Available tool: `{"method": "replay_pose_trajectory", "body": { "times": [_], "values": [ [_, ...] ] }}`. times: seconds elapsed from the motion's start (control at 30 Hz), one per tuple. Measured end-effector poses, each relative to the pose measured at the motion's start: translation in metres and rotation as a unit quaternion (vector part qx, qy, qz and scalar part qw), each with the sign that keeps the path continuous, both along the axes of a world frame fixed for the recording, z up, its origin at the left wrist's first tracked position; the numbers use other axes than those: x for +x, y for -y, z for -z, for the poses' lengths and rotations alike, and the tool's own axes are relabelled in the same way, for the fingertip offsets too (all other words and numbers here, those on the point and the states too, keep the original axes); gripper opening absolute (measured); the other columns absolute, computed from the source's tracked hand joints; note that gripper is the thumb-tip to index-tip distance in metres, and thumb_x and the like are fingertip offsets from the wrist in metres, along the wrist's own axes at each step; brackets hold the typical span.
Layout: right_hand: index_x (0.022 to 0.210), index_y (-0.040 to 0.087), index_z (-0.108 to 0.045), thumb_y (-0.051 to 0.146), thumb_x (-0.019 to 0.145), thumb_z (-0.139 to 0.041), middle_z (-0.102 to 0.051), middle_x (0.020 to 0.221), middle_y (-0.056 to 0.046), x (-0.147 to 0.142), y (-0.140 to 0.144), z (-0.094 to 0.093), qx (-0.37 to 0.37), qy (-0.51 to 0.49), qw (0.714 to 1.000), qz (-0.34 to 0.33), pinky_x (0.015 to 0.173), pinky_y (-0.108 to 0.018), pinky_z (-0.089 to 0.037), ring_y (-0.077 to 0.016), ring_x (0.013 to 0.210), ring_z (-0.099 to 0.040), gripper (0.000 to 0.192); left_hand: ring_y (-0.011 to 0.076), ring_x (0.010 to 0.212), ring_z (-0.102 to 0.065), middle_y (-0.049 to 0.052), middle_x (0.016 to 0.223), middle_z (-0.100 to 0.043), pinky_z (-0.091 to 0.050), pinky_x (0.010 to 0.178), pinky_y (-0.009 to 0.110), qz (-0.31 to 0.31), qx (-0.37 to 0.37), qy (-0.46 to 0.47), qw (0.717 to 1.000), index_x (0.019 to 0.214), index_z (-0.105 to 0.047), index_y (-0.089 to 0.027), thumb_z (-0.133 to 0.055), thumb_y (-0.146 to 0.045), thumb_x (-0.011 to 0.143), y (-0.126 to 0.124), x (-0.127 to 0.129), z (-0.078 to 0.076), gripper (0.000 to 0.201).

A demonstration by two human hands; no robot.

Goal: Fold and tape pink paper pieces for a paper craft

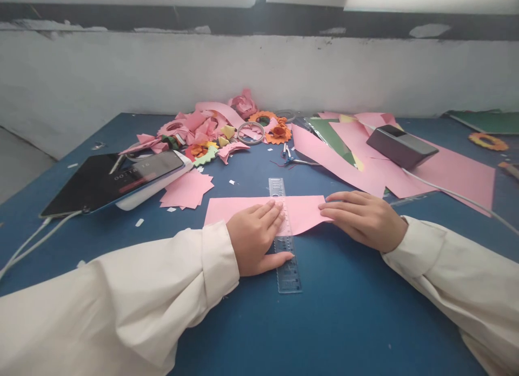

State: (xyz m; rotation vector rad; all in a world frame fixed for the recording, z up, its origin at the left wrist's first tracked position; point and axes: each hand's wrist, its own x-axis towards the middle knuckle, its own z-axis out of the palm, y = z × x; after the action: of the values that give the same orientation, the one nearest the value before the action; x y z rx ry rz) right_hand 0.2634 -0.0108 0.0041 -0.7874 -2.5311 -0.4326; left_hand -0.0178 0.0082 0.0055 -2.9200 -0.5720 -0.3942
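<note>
Paper (302,211) flat under fingers (272,211) pressing ruler (285,241).

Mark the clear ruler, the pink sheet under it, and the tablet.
clear ruler (288,276), head view: its bare lower end past the left hand's thumb.
pink sheet (302,211), head view: flat area between the hands.
tablet (101,182), head view: middle of its dark screen.

Blue table (344,311) with pink paper strip (302,211), clear ruler (287,257), tablet (109,181), paper scraps (211,133).
</note>
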Motion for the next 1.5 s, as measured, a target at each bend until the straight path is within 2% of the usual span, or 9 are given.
{"method": "replay_pose_trajectory", "body": {
  "times": [0.23, 0.43, 0.6, 0.73, 0.87, 0.93, 1.03, 1.27, 1.5],
  "values": [
    [0.093, 0.019, -0.060, 0.015, 0.090, -0.051, -0.069, 0.090, -0.004, -0.013, -0.011, -0.006, -0.142, -0.091, 0.986, -0.004, 0.079, -0.029, -0.052, -0.0142, 0.090, -0.062, 0.011, 0.0327, 0.121, -0.052, 0.023, 0.127, -0.055, -0.045, 0.102, 0.041, -0.002, 0.015, 0.007, 1.000, 0.118, -0.058, 0.002, -0.036, -0.052, 0.091, 0.000, 0.000, 0.002, 0.064],
    [0.092, 0.019, -0.060, 0.013, 0.090, -0.048, -0.069, 0.093, -0.005, -0.013, -0.010, -0.005, -0.188, -0.116, 0.975, -0.017, 0.081, -0.029, -0.051, -0.0131, 0.089, -0.061, 0.013, 0.0332, 0.119, -0.054, 0.023, 0.126, -0.056, -0.045, 0.102, 0.040, -0.005, 0.021, 0.010, 1.000, 0.118, -0.059, 0.002, -0.038, -0.054, 0.090, 0.001, 0.001, 0.003, 0.066],
    [0.083, 0.018, -0.063, 0.022, 0.092, -0.047, -0.068, 0.081, -0.005, -0.022, -0.024, -0.014, -0.211, -0.098, 0.972, -0.005, 0.071, -0.026, -0.050, -0.0128, 0.077, -0.061, 0.019, 0.0335, 0.119, -0.054, 0.023, 0.126, -0.056, -0.046, 0.101, 0.040, -0.007, 0.029, 0.006, 1.000, 0.118, -0.058, 0.003, -0.039, -0.054, 0.090, 0.002, 0.002, 0.002, 0.066],
    [0.084, 0.019, -0.066, 0.028, 0.092, -0.045, -0.068, 0.076, -0.003, -0.037, -0.062, -0.024, -0.189, -0.089, 0.978, 0.012, 0.071, -0.026, -0.048, -0.0127, 0.072, -0.061, 0.024, 0.0328, 0.119, -0.054, 0.022, 0.125, -0.057, -0.046, 0.100, 0.040, -0.009, 0.033, -0.002, 0.999, 0.118, -0.058, 0.002, -0.036, -0.054, 0.091, 0.002, 0.001, 0.003, 0.066],
    [0.085, 0.017, -0.064, 0.027, 0.093, -0.041, -0.066, 0.074, -0.004, -0.047, -0.106, -0.036, -0.109, -0.125, 0.979, 0.116, 0.060, -0.026, -0.042, -0.0134, 0.064, -0.056, 0.027, 0.0316, 0.120, -0.053, 0.022, 0.127, -0.055, -0.045, 0.101, 0.039, -0.012, 0.032, -0.009, 0.999, 0.120, -0.057, 0.002, -0.034, -0.054, 0.092, 0.002, 0.002, 0.004, 0.067],
    [0.085, 0.016, -0.062, 0.029, 0.095, -0.033, -0.064, 0.073, -0.006, -0.051, -0.114, -0.040, -0.063, -0.129, 0.977, 0.160, 0.060, -0.028, -0.039, -0.0147, 0.063, -0.054, 0.033, 0.0313, 0.120, -0.053, 0.022, 0.128, -0.055, -0.044, 0.101, 0.039, -0.015, 0.030, -0.014, 0.999, 0.121, -0.057, 0.001, -0.034, -0.055, 0.092, 0.002, 0.002, 0.004, 0.068],
    [0.080, 0.017, -0.062, 0.031, 0.095, -0.037, -0.063, 0.072, -0.006, -0.059, -0.093, -0.042, -0.025, -0.074, 0.986, 0.146, 0.064, -0.030, -0.037, -0.0166, 0.068, -0.053, 0.032, 0.0319, 0.119, -0.054, 0.022, 0.128, -0.055, -0.046, 0.098, 0.039, -0.021, 0.029, -0.026, 0.999, 0.122, -0.056, 0.002, -0.035, -0.057, 0.091, 0.003, 0.000, 0.001, 0.069],
    [0.081, 0.018, -0.062, 0.019, 0.095, -0.041, -0.068, 0.077, -0.003, -0.067, -0.008, -0.024, 0.005, 0.067, 0.998, -0.015, 0.066, -0.027, -0.037, -0.0120, 0.072, -0.057, 0.025, 0.0343, 0.117, -0.055, 0.024, 0.126, -0.056, -0.050, 0.091, 0.042, -0.044, 0.020, -0.056, 0.997, 0.119, -0.056, 0.003, -0.043, -0.057, 0.089, 0.005, -0.033, -0.008, 0.068],
    [0.089, 0.017, -0.061, 0.030, 0.095, -0.045, -0.070, 0.086, -0.003, -0.058, -0.014, -0.021, 0.039, 0.104, 0.991, -0.073, 0.067, -0.026, -0.043, -0.0111, 0.076, -0.061, 0.022, 0.0300, 0.119, -0.054, 0.019, 0.129, -0.055, -0.049, 0.097, 0.041, -0.039, 0.001, -0.065, 0.997, 0.121, -0.057, -0.002, -0.044, -0.056, 0.089, -0.005, -0.055, -0.013, 0.064]
  ]
}}
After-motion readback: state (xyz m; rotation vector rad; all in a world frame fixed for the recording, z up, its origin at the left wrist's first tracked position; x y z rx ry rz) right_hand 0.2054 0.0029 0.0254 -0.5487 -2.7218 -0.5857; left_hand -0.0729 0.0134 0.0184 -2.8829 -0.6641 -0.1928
